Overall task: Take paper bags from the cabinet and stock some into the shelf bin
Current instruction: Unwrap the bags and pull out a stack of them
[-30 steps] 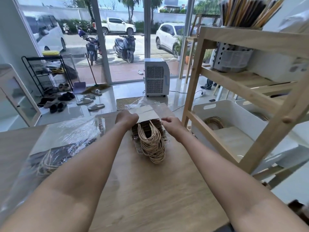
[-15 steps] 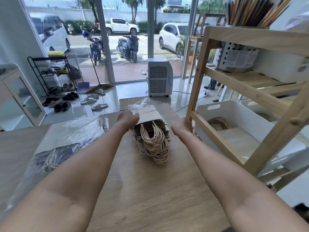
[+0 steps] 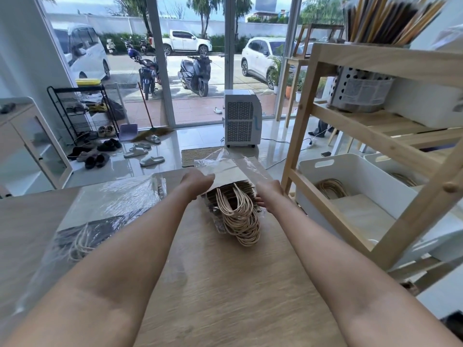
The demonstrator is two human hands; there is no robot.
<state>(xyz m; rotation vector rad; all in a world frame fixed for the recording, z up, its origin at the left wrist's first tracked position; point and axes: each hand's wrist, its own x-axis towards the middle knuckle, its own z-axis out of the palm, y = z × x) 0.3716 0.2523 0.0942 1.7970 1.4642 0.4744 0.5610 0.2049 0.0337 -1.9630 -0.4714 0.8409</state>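
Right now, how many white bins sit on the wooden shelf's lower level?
2. One bin sits nearest the table, with bags inside; a second bin lies behind it, mostly hidden by the frame. More may lie out of view.

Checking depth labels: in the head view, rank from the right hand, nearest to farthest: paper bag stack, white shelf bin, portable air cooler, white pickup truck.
1. Paper bag stack: touching the right hand, on its left on the table.
2. White shelf bin: to the right, on the lower wooden shelf.
3. Portable air cooler: ahead on the floor, by the glass door.
4. White pickup truck: outside, across the lot.
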